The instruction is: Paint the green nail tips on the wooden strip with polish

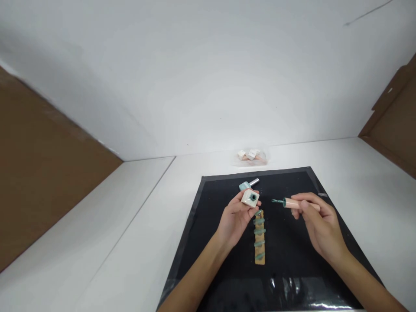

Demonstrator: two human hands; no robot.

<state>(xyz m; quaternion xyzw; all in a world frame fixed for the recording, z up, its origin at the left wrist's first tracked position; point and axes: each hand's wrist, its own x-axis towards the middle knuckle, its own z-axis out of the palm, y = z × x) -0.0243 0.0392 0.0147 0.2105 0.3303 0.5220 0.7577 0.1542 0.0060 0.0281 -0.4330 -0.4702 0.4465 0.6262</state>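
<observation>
Over the black mat [292,260], your left hand [235,219] grips the open polish bottle [250,198]; your right hand [316,223] pinches the brush cap [294,203]. Between them lies a strip of painted nail tips [259,237]; another bottle [248,184] sits just behind.

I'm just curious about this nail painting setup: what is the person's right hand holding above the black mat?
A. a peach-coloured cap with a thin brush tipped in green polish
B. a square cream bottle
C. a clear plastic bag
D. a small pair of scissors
A: the right hand pinches the peach-coloured brush cap, its green-tipped brush pointing toward the square cream bottle held in the left hand, above the black mat.
</observation>
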